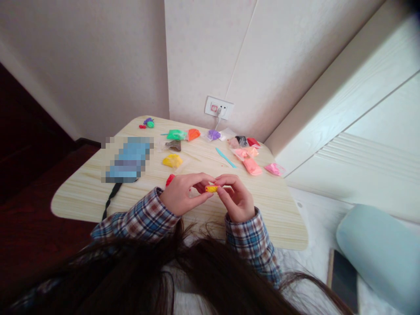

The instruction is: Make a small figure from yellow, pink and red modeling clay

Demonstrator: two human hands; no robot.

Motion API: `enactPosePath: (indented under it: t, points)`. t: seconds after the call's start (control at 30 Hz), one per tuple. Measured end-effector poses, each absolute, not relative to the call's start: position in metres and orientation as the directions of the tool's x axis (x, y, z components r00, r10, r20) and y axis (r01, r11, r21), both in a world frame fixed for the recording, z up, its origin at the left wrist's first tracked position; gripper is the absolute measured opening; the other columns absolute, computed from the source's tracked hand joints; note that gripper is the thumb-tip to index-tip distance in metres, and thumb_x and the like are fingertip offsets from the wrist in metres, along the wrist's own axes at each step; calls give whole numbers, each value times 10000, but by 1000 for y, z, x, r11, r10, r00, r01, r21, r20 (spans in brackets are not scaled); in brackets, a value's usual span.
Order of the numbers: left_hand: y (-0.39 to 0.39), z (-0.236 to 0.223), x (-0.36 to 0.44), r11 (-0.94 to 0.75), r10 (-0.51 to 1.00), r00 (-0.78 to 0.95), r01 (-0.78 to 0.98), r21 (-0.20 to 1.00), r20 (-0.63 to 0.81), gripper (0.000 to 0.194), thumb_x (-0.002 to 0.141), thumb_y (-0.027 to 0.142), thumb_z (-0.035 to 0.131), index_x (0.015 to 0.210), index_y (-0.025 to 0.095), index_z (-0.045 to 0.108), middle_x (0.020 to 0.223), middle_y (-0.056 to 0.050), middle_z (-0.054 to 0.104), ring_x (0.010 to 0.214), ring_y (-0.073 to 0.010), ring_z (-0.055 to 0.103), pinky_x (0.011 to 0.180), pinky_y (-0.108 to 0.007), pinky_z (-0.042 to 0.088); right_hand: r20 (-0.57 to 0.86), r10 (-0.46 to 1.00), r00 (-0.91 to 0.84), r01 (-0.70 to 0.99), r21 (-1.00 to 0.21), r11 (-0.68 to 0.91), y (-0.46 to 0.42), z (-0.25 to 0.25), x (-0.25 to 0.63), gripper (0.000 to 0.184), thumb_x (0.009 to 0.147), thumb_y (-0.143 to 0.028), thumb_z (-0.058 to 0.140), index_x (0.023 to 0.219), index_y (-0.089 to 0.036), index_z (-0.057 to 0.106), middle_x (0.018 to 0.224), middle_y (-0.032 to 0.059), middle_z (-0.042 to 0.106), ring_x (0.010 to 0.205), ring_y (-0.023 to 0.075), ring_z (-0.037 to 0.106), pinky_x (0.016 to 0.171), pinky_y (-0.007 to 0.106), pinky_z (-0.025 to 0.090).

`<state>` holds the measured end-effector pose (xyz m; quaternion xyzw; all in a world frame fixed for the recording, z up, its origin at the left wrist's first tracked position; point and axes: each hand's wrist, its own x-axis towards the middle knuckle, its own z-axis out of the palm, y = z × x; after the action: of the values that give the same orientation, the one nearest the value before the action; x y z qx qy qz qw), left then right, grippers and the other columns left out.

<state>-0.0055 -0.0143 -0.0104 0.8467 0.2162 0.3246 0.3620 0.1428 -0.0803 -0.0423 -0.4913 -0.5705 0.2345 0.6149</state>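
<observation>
Between the fingertips of both hands is a small yellow clay piece (pixel 212 189) with a textured surface and a reddish spot at its left end. My left hand (pixel 188 192) pinches it from the left, thumb below and fingers above. From the right, my right hand (pixel 236 197) grips its other end with thumb and forefinger. Part of a red clay packet (pixel 169 180) shows behind my left hand, which hides the rest. A yellow clay packet (pixel 172 161) lies farther back, and a blue modelling tool (pixel 225 157) rests beyond my hands.
Green (pixel 176 134), purple (pixel 214 134) and coral clay packets (pixel 251 166) lie toward the back of the wooden table (pixel 82 197). Small purple, green and red clay shapes (pixel 149 124) sit at the far left corner. A pixelated phone-like object (pixel 127 159) with a dark strap lies left. A wall socket (pixel 219 107) holds a plug.
</observation>
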Motion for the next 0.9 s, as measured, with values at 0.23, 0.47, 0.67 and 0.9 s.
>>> enactPosePath:
  t: [0.23,0.47,0.67,0.9]
  points:
    - [-13,-13,-8,-523,725,593,144,840,350,166,762,217,589,907,139,612,871,-41,693,741,-123,652,664,-199,526,533,758,376,475,-813,336,-82,-46,149,81,816,-224,506,868,-207,565,879,55,578,794,154,556,599,275,473]
    - [-10,-18,-7,-331,792,544,6,943,275,229,741,236,607,917,121,515,885,-86,682,809,-167,673,765,-288,536,591,757,278,730,-642,234,-76,-63,158,120,754,-154,509,804,-184,614,851,63,564,731,162,542,593,314,469]
    - [-6,-19,-9,-370,833,461,49,928,308,236,729,260,614,917,124,575,953,-84,635,879,-175,620,631,-224,522,569,803,176,841,-511,178,-72,-73,156,88,735,-186,563,763,-194,646,860,68,550,826,211,502,716,379,418]
    - [-7,-17,-9,-373,834,449,33,927,319,205,715,223,613,898,131,600,917,-59,614,809,-143,582,550,-185,484,481,852,208,914,-406,7,-74,-64,141,52,665,-221,694,694,-222,650,854,26,542,830,201,455,653,313,284]
